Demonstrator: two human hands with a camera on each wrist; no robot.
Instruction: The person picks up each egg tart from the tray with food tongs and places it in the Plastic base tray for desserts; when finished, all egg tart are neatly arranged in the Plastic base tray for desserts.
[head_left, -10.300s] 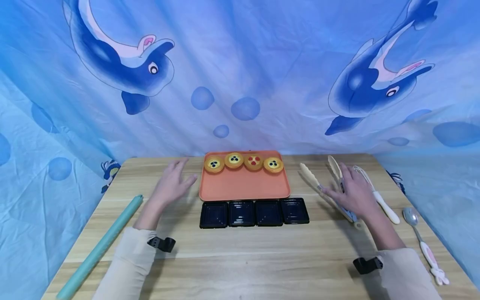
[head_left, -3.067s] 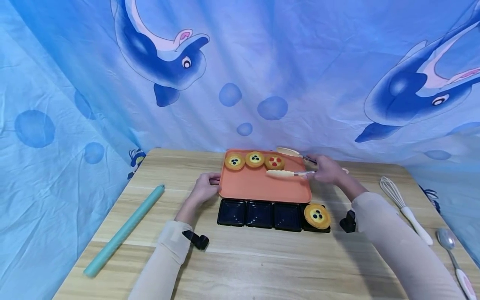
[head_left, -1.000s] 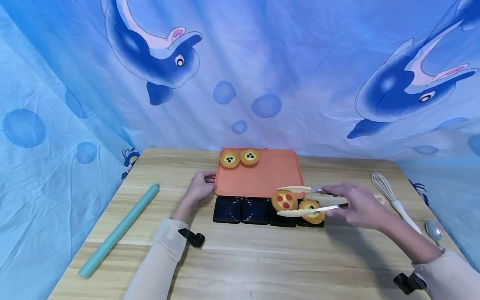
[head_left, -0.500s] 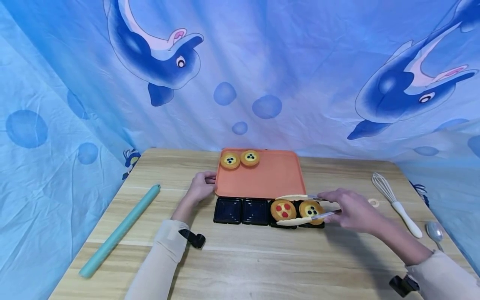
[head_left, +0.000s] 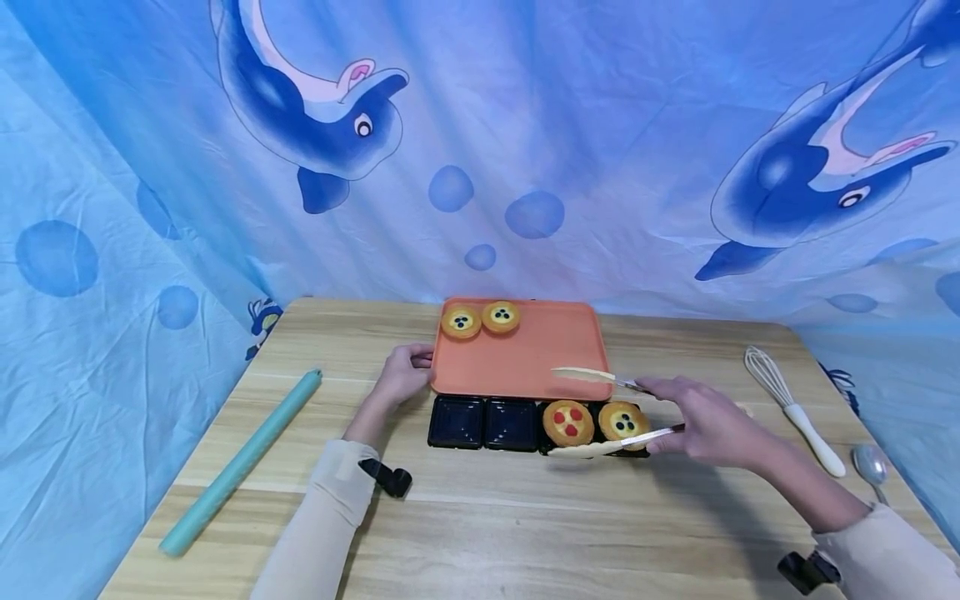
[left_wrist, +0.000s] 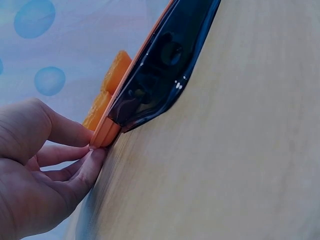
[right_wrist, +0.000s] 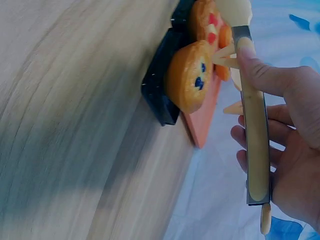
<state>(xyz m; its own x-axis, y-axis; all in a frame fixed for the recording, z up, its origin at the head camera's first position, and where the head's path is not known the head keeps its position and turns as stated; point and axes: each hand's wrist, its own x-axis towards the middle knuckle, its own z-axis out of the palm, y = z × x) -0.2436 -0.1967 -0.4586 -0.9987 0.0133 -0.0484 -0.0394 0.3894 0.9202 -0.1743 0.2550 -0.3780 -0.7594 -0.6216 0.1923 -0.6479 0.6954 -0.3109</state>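
My left hand (head_left: 401, 372) pinches the left edge of the orange tray (head_left: 525, 354); in the left wrist view the thumb lies on the rim with fingers below. My right hand (head_left: 708, 421) grips tongs (head_left: 592, 450), whose arms are spread apart with their tips on either side of a red-topped tart (head_left: 567, 423), not touching it. That tart sits in the third of a row of black square containers, and a tart with dark berries (right_wrist: 187, 75) sits in the rightmost one. Two more berry tarts (head_left: 500, 317) lie at the tray's back left.
Two containers on the left (head_left: 456, 422) hold nothing. A green rolling pin (head_left: 243, 462) lies at the table's left. On the right are a whisk (head_left: 795, 412) and a spoon (head_left: 870, 467). A dolphin-print curtain (head_left: 480, 150) hangs behind the table.
All the tarts were on the tray at first; a berry tart, then the red-topped one, moved into containers. The right hand carried the red-topped tart with the tongs, and their arms have now parted.
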